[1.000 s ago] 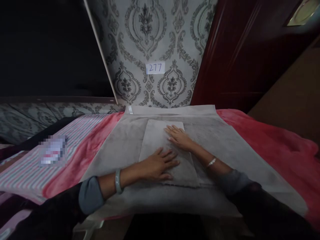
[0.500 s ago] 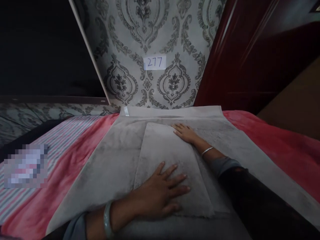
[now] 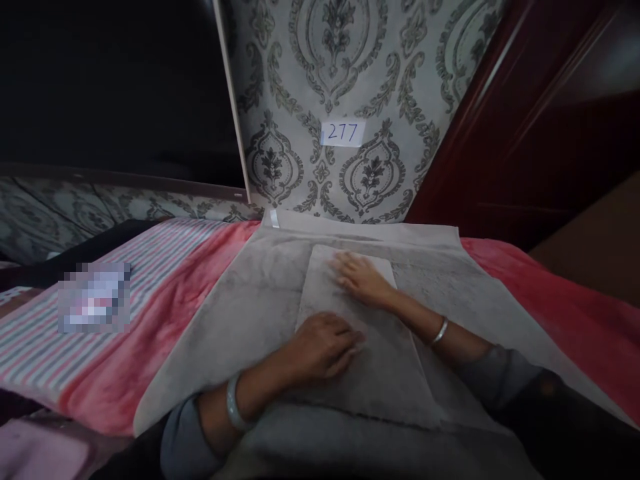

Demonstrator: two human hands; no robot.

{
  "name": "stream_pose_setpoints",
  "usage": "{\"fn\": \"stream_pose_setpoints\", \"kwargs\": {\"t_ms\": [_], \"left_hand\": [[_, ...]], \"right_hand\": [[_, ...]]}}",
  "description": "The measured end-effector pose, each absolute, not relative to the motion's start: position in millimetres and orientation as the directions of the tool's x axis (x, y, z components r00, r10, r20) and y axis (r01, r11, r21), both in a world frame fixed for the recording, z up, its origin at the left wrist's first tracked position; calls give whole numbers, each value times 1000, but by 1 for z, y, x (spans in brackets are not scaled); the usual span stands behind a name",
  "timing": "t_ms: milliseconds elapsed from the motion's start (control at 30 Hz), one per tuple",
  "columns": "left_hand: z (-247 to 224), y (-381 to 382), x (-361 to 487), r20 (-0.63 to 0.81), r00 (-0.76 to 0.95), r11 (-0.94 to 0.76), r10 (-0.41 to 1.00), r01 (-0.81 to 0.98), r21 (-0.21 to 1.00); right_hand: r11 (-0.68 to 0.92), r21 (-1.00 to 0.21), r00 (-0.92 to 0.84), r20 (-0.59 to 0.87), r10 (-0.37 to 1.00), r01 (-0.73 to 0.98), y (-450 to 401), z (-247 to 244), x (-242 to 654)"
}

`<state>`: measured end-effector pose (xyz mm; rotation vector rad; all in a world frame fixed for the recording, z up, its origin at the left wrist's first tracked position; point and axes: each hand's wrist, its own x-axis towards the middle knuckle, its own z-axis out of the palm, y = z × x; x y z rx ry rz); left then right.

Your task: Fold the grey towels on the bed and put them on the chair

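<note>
Head view: a folded grey towel [image 3: 385, 380] lies flat under both hands, its far edge just beyond the right fingertips [image 3: 340, 261]. Left hand [image 3: 323, 347] rests with fingers lightly curled, right hand [image 3: 363, 280] with fingers open and flat; neither grips, both press. Out past the fingers, a larger grey cloth [image 3: 240, 320] covers a red blanket [image 3: 565, 313]. Dragging fingers could rumple the towel or shift it on this soft bedding.

The left hand [image 3: 323, 347] is held palm-down, its fingers [image 3: 347, 341] slightly curled and directed rightward; the right hand [image 3: 363, 280] is laid flatter and farther forward, directed leftward; the left forearm [image 3: 255, 400] and right forearm [image 3: 420, 320] are angled inward, the hands being kept near each other.
</note>
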<state>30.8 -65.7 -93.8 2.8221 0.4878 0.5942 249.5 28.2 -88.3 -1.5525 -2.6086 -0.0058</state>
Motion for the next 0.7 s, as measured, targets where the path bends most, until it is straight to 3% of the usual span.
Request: {"fn": "stream_pose_setpoints", "kwargs": {"t_ms": [67,167,400,700], "left_hand": [[-97,-71,23,281,876,-913,392,335,231],[-109,-83,11,218,887,-907,407,363,214],[-108,-88,1,152,913,-887,379,312,341],[-117,-80,2,149,926,-885,348,272,377]], "right_hand": [[632,-98,-633,23,773,768,16,-90,223],[703,-160,-716,-30,698,693,18,-98,202],[582,-124,-587,-3,809,804,90,-111,210],[437,-145,-438,25,899,888,142,-122,223]]}}
